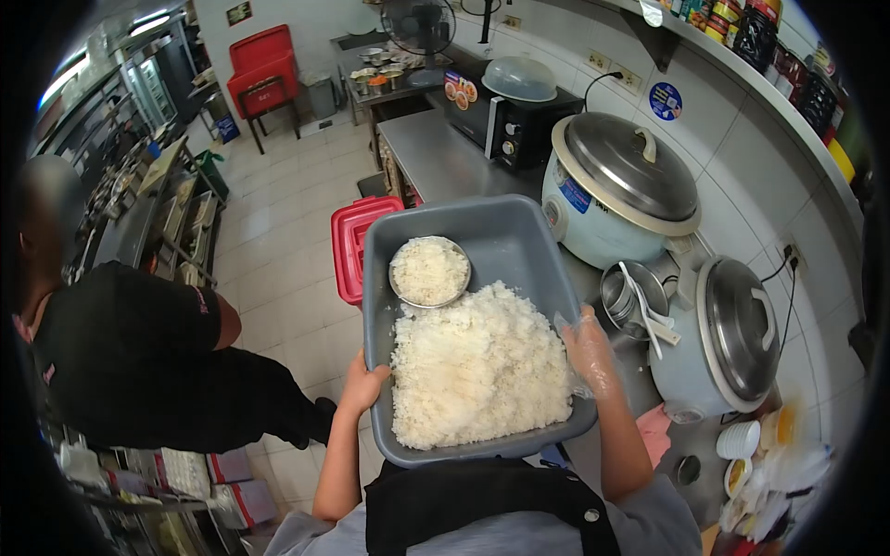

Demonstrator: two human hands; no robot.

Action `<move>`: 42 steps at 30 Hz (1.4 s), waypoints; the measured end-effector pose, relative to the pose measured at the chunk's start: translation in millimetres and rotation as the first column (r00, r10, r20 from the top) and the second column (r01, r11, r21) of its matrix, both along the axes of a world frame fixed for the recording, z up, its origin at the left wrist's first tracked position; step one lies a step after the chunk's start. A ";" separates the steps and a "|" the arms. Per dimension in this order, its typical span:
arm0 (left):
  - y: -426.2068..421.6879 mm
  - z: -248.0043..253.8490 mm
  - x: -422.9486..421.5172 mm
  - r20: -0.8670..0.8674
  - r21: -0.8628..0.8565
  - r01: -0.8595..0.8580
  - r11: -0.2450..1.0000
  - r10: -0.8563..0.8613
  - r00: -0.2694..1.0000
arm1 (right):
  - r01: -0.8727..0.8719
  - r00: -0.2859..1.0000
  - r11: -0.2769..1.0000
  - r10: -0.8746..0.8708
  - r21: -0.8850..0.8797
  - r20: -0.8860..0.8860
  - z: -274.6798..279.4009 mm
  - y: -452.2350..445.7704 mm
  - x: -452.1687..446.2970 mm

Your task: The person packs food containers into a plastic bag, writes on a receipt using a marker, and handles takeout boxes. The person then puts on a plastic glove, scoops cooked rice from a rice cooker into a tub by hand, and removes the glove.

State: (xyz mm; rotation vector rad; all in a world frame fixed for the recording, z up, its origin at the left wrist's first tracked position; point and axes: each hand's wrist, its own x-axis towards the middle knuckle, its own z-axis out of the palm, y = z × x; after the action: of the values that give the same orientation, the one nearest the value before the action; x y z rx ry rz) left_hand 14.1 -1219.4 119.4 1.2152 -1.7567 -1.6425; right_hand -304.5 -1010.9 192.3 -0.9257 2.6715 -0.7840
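Between my hands is a grey plastic tub (482, 222), with a large heap of cooked white rice (477, 371) in its near part. A round metal bowl (464, 295) filled with rice sits inside, toward the far left corner. My left hand (363, 382) grips the tub's left wall, thumb over the rim. On the right side, my right hand (591, 354), in a clear plastic glove, holds the opposite wall; some of its fingers are hidden.
Two large rice cookers (598, 208) (677, 366) stand on the right-hand counter, with a metal pot holding utensils (632, 292) between them. A red plastic lid (349, 250) shows beyond the tub's left side. A co-worker in black (139, 361) stands at left. A microwave (491, 116) sits farther back.
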 end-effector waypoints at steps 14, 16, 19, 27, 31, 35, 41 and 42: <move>4.6 8.3 -11.1 0.123 -0.109 0.008 0.994 0.006 0.992 | 0.089 0.944 0.991 -0.050 -0.105 0.325 -42.6 34.1 -17.9; 7.4 8.0 -12.4 0.140 -0.095 -0.002 0.995 0.015 0.990 | 0.091 0.929 0.988 -0.040 -0.125 0.368 -46.3 33.6 -22.5; 13.6 0.0 -14.8 0.113 -0.091 -0.050 0.995 0.061 0.992 | 0.072 0.907 0.982 0.008 -0.173 0.422 -64.9 30.0 -33.8; 15.8 -16.3 -21.4 0.274 -0.059 -0.229 0.972 0.236 0.932 | -0.101 0.730 0.958 0.254 -0.267 0.635 -125.3 -17.2 -77.1; -26.8 -92.2 -4.3 0.281 -0.123 -0.279 0.952 0.303 0.911 | -0.298 0.782 0.950 0.300 -0.095 0.546 -223.6 -96.7 -96.0; -50.4 -94.5 -3.7 0.344 0.014 -0.390 0.921 0.362 0.867 | -0.340 0.648 0.939 0.276 -0.054 0.710 -185.5 -145.2 -98.1; -114.7 -121.2 -14.3 0.270 -0.007 -0.401 0.916 0.388 0.881 | -0.293 0.740 0.955 0.255 -0.043 0.622 -240.9 -210.5 -103.3; -147.5 -143.4 -31.7 0.300 -0.014 -0.384 0.923 0.370 0.879 | -0.268 0.790 0.962 0.247 -0.047 0.560 -250.0 -244.1 -117.2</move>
State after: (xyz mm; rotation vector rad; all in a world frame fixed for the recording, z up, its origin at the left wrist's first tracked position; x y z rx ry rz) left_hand -17.6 -1366.8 -24.0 1.7774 -1.5171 -1.3284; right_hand -421.7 -1254.9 -57.7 -0.8587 1.9889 -0.7909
